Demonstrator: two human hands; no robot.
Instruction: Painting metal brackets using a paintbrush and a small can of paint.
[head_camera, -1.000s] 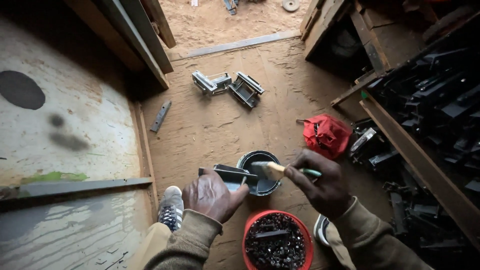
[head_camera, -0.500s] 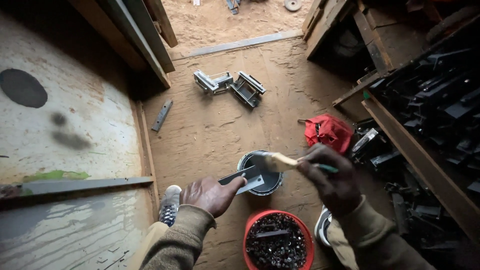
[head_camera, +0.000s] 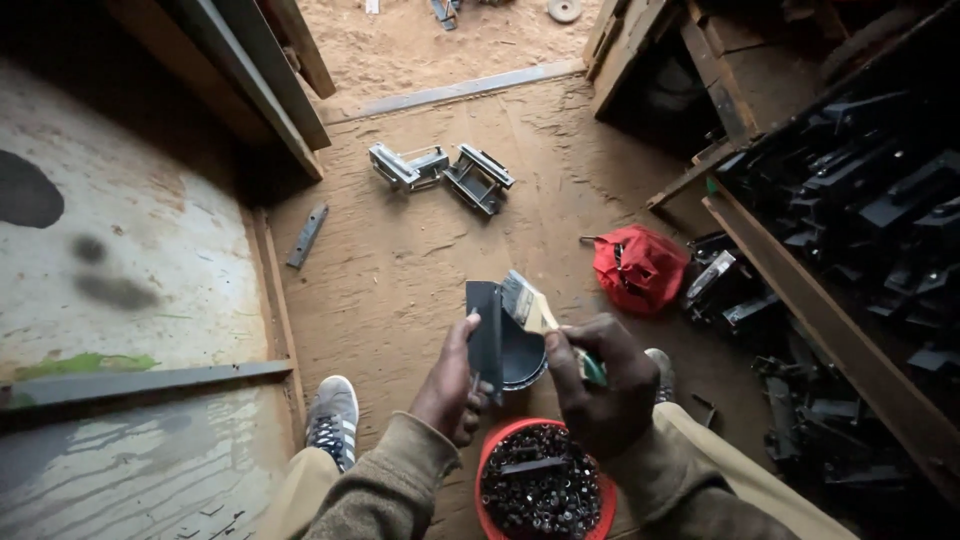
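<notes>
1. At the centre of the view, just toward 6 o'clock, the left hand (head_camera: 452, 385) holds a flat dark metal plate (head_camera: 486, 335) upright, thumb and fingers clamped on its lower edge.
2. At 3 o'clock of the plate, touching its face, is a flat paintbrush with pale bristles and a green handle (head_camera: 535, 315); the right hand (head_camera: 598, 385) is closed tight around the handle.
3. The plate's visible face already looks evenly dark; whether the back is coated I cannot tell, so the coating seems partly done at least.
4. Directly beneath plate and brush sits a small round tin of dark paint (head_camera: 523, 362), mostly hidden by them.
5. At 6 o'clock, between the knees, stands a red plastic bucket of small dark metal parts (head_camera: 540, 485).
6. At 12 o'clock two bare grey metal brackets (head_camera: 442, 172) lie on the sandy floor, seemingly unpainted.
7. At 2 o'clock lies a crumpled red bag (head_camera: 640, 268); beyond it, at 3 o'clock, black-painted metal pieces (head_camera: 860, 210) are stacked on a wooden rack.
</notes>
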